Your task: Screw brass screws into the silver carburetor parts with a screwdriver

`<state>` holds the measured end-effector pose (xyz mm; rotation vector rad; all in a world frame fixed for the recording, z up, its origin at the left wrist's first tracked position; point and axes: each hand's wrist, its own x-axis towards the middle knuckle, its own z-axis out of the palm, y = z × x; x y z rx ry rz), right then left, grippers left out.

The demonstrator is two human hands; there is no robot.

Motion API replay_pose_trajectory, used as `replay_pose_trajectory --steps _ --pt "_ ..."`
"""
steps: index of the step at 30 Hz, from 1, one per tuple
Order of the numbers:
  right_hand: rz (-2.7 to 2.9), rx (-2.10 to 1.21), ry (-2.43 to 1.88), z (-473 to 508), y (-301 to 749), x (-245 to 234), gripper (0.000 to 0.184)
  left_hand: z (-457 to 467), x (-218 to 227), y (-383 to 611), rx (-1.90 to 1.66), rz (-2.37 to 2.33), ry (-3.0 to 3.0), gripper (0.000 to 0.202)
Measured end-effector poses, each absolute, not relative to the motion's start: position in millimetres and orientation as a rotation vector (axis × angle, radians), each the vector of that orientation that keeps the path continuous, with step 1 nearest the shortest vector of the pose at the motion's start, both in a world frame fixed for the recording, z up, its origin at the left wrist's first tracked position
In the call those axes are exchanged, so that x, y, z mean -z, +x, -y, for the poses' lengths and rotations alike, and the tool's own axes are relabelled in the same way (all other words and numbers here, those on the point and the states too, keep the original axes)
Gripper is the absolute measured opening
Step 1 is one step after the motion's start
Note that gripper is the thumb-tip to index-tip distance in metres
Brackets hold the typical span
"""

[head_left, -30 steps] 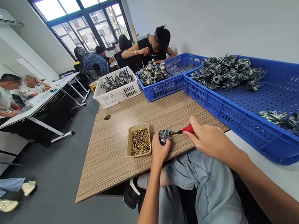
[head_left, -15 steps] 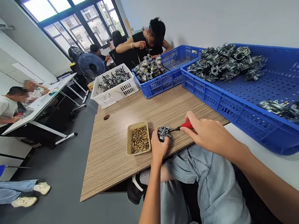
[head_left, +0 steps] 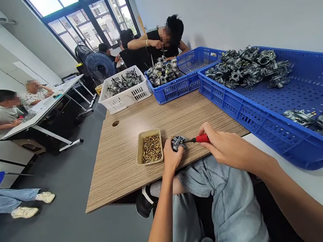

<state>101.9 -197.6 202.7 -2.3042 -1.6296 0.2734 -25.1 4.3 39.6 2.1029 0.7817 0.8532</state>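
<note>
My left hand (head_left: 172, 156) is closed around a small grey metal carburetor (head_left: 178, 143), held just over the near edge of the wood-grain table (head_left: 121, 174). In my right hand (head_left: 222, 142) is a screwdriver with a red handle (head_left: 202, 138), gripped by thumb and fingers. Its dark shaft points left, and the tip meets the carburetor's right side; the exact contact point is too small to make out. Just left of my left hand stands a beige tray (head_left: 138, 157) filled with small brass-coloured threaded parts (head_left: 151, 148).
Along the table's far side stand a white basket (head_left: 114, 103) of metal parts and a blue crate (head_left: 172, 91) of carburetors. A larger blue crate (head_left: 248, 125) with more carburetors is at right. A person (head_left: 165, 41) sits beyond; others work at a white table (head_left: 42, 117).
The camera view has shifted slightly. My right hand has changed its hold a little, so more of the red handle shows. The carburetor stays in my left hand.
</note>
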Motion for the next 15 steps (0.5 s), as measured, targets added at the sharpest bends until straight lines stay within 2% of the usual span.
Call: replay_pose_trajectory --steps 6,15 --pt "1.597 -0.195 -2.432 194.4 104.1 -202.5 0.02 -4.9 -38.8 -26.9 -0.871 -0.734 2.067 0.031" --pt "1.675 -0.034 -2.55 190.1 87.7 -202.5 0.018 -5.9 -37.3 -26.6 -0.887 -0.779 2.04 0.033"
